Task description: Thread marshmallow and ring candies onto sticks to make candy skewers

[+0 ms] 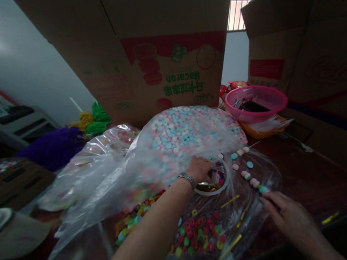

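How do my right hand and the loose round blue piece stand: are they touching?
Apart. The head view shows a plain gap between the right hand and the blue piece, which lies farther out than the fingertips.

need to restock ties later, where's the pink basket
In the head view, the pink basket sits at the right, atop an orange one, beside the big bag of pastel candies.
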Action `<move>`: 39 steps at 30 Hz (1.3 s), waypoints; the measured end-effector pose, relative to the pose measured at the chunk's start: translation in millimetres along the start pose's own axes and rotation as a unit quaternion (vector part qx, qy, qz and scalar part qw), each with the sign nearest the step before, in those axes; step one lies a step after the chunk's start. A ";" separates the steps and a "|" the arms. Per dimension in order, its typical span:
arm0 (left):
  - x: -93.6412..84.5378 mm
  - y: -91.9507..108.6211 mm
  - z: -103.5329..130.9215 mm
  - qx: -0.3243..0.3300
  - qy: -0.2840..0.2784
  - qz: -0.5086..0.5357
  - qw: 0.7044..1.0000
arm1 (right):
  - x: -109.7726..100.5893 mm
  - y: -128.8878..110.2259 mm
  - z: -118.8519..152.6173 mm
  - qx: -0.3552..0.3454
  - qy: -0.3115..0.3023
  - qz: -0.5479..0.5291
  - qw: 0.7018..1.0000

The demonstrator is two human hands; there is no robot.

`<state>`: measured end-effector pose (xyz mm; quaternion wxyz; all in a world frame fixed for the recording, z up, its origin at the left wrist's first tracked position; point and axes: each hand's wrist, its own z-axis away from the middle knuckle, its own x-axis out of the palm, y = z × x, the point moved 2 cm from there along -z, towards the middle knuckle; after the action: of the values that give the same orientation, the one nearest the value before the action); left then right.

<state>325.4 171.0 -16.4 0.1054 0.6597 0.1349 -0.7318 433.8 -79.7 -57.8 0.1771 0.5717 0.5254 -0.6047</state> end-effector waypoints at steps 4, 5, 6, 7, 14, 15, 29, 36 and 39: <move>-12.8 -9.6 5.2 0.005 0.004 -0.026 1.000 | 8.2 -1.3 11.7 -0.021 0.049 -0.047 0.997; -19.3 -9.2 10.6 0.009 0.012 -0.031 0.999 | 5.8 -4.0 10.4 -0.030 0.080 -0.044 0.995; -26.3 -7.5 17.4 0.014 0.022 -0.036 0.999 | 1.7 -8.9 7.5 -0.041 0.124 -0.036 0.991; -33.3 -4.6 25.4 0.023 0.036 -0.040 0.998 | -3.2 -16.7 3.1 -0.059 0.172 -0.026 0.983; -48.5 13.7 62.5 0.085 0.080 -0.026 0.993 | 5.3 -106.6 -58.7 -0.183 0.132 0.061 0.972; -45.5 12.1 60.6 0.067 0.065 -0.023 0.995 | 13.2 -113.4 -70.0 -0.162 0.083 0.077 0.980; -11.7 3.8 20.7 0.041 0.052 -0.020 0.998 | 26.7 -103.2 -109.5 -0.152 0.013 0.164 0.975; -43.3 -6.1 39.5 0.027 0.109 -0.054 0.992 | 21.7 -110.7 -106.5 -0.227 0.191 0.071 0.952; -59.2 -11.2 58.2 0.034 0.148 -0.082 0.985 | 16.3 -123.8 -98.1 -0.249 0.231 0.021 0.941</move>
<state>273.5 160.5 48.6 0.0012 0.7502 0.1779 -0.6368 377.8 56.5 1.7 0.2004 0.6443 0.6731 -0.3026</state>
